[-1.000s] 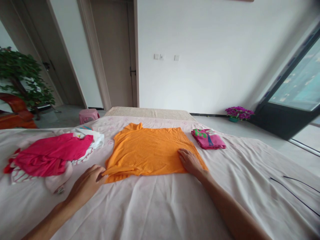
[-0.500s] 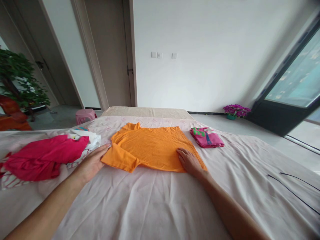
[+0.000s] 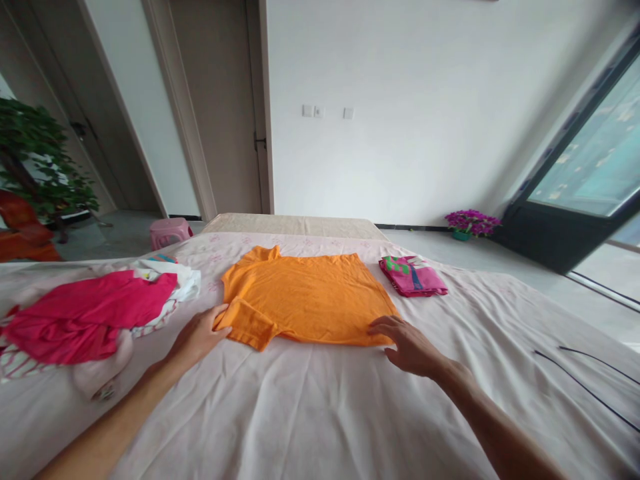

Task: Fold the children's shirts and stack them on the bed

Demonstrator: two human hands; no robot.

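An orange shirt [image 3: 310,300] lies spread on the pale bedsheet, one short sleeve folded out at its near left. At that sleeve's edge, my left hand [image 3: 203,337] has the cloth pinched between thumb and fingers. My right hand [image 3: 413,347] is over the shirt's near right corner, its fingers stretched out across the hem and the thumb apart from them. Just beyond the shirt on the right sits a folded pink garment [image 3: 417,277] with green and blue print. To the left, a loose heap of clothes has a bright pink garment [image 3: 100,310] on top.
The pale bedsheet [image 3: 300,420] is wrinkled in front of me. Two thin black cords [image 3: 585,383] cross its right side. Past the bed stand a pink stool [image 3: 171,230], a pot of purple flowers [image 3: 473,223] and a leafy plant [image 3: 40,153].
The near left sleeve was turned outward by my left hand, which has since shifted slightly right and down. My right hand has lifted from lying flat and moved toward the near right corner.
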